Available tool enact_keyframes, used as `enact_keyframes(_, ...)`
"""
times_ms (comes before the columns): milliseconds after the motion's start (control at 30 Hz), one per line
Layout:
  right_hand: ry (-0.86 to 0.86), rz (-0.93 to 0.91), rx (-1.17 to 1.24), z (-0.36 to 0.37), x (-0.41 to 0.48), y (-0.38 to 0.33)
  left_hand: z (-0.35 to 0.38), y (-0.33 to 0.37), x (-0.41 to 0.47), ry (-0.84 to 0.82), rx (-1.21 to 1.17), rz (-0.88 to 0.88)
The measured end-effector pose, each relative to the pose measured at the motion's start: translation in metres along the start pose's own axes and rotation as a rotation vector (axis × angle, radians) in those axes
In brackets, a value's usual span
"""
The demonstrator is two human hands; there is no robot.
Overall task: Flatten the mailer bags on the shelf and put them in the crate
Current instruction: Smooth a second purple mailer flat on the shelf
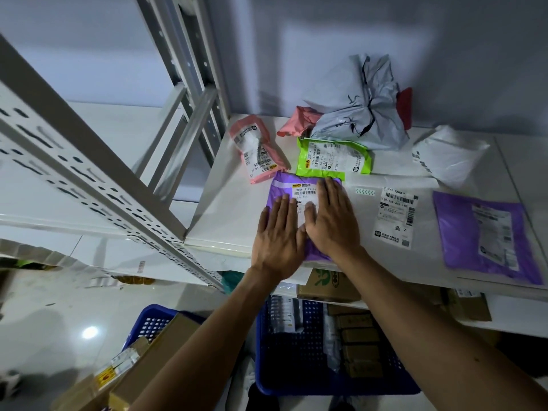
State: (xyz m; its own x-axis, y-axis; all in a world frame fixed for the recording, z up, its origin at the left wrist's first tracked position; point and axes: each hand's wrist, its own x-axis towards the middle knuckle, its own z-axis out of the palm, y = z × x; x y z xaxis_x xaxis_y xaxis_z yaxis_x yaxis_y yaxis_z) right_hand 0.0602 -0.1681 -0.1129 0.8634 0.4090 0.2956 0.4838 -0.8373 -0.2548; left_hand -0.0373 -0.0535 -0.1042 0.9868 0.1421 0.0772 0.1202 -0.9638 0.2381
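Observation:
A purple mailer bag [281, 188] with a white label lies at the front edge of the white shelf [225, 215]. My left hand [278, 235] and my right hand [332, 221] both lie flat on it, palms down, fingers spread, thumbs almost touching. Behind it lie a green mailer [332, 158], a pink mailer [258, 149], a second crumpled pink mailer [299, 121] and a big crumpled grey bag [355, 105]. To the right lie a flat white mailer [394, 218], a white bag [450, 155] and a flat purple mailer [486, 235]. The blue crate [296, 351] stands on the floor below.
A second blue crate [148, 321] with cardboard boxes stands on the floor at the left. Cardboard boxes [329, 286] fill the shelf underneath. A perforated metal shelf post [89, 161] slants across the left. The wall rises behind the shelf.

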Motion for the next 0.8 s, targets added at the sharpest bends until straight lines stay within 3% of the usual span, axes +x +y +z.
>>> enact_keyframes(233,-0.068,-0.251,-0.078,0.000,0.001,-0.004,-0.001,0.002,0.002,-0.072,0.035,-0.041)
enact_keyframes(500,-0.026,-0.252,-0.056,-0.004,-0.027,-0.003,-0.002,0.001,0.003,-0.072,0.049,-0.045)
enact_keyframes(800,-0.118,-0.134,-0.042,-0.014,-0.058,-0.012,0.000,-0.005,-0.003,-0.013,0.031,-0.049)
